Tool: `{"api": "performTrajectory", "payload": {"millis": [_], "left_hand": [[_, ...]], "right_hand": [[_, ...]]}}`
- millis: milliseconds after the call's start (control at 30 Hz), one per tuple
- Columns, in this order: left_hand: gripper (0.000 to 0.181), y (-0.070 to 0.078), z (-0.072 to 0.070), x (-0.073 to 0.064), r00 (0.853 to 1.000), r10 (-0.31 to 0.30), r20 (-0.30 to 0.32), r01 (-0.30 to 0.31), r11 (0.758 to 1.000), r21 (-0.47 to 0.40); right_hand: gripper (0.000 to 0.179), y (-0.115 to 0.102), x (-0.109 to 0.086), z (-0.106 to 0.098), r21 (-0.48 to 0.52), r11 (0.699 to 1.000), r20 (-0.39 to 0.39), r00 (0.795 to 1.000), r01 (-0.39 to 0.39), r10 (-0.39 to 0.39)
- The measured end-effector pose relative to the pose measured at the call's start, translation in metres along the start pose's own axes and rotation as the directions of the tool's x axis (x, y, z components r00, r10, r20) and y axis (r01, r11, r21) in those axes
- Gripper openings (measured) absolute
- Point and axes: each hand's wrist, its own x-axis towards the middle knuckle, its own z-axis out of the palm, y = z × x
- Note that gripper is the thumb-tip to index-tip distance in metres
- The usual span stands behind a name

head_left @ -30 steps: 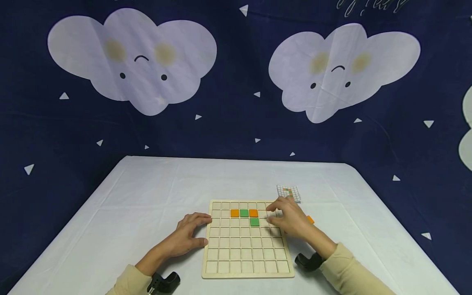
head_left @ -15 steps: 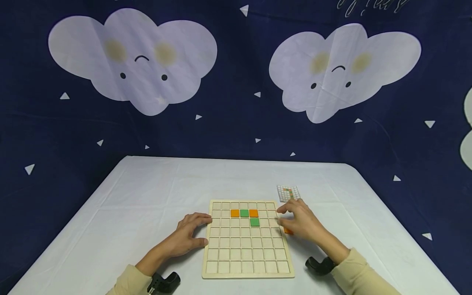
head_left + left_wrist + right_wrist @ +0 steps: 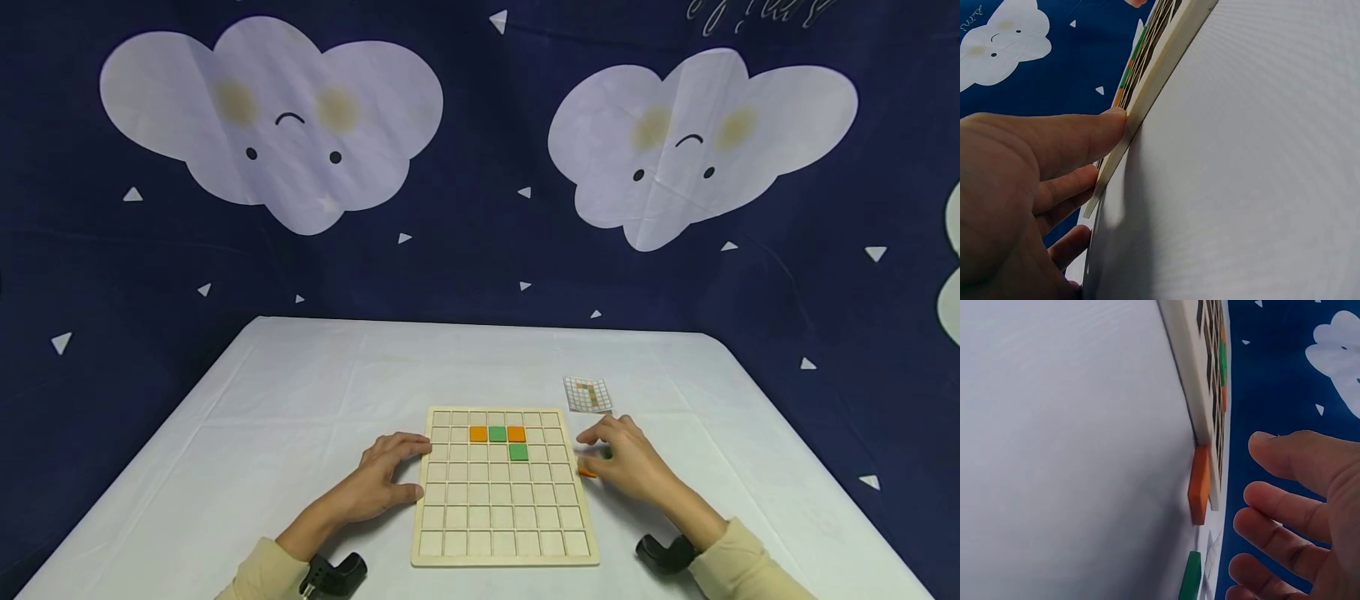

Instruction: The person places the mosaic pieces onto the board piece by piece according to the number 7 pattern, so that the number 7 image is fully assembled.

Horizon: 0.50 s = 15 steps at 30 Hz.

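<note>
A pale wooden grid board [image 3: 498, 518] lies on the table, with two orange tiles and two green tiles in its far cells; one green tile [image 3: 518, 452] sits a row nearer. My left hand [image 3: 381, 482] rests at the board's left edge, thumb [image 3: 1107, 134] and fingertips touching it. Just off the right edge, my right hand [image 3: 628, 460] hovers with thumb and fingers apart and nothing between them. Below it a loose orange tile [image 3: 1199, 486] lies against the board's edge. Another green tile [image 3: 1191, 576] lies beyond, mostly hidden by the hand in the head view.
A small printed card [image 3: 588, 394] with a coloured grid pattern lies past the board's far right corner. White cloth covers the table [image 3: 315, 375]. Behind it hangs a dark blue curtain [image 3: 480, 275] with clouds.
My right hand has moved right and slightly nearer, from over the board's right cells to beside its edge. More of the card shows now. My left hand has stayed still.
</note>
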Motion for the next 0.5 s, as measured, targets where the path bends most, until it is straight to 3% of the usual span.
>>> {"api": "performTrajectory", "payload": {"millis": [333,500], "left_hand": [[0.053,0.0010,0.0017,0.0011,0.999,-0.044,0.006,0.044,0.999,-0.016],[0.053,0.0002,0.0021,0.0013,0.999,-0.038,0.005,0.038,0.999,-0.007]], "right_hand": [[0.022,0.0047,-0.0054,0.0013,-0.009,1.000,-0.005,1.000,0.006,-0.006],[0.023,0.0062,-0.0073,0.0014,-0.027,0.999,-0.012,1.000,0.019,-0.019]]}}
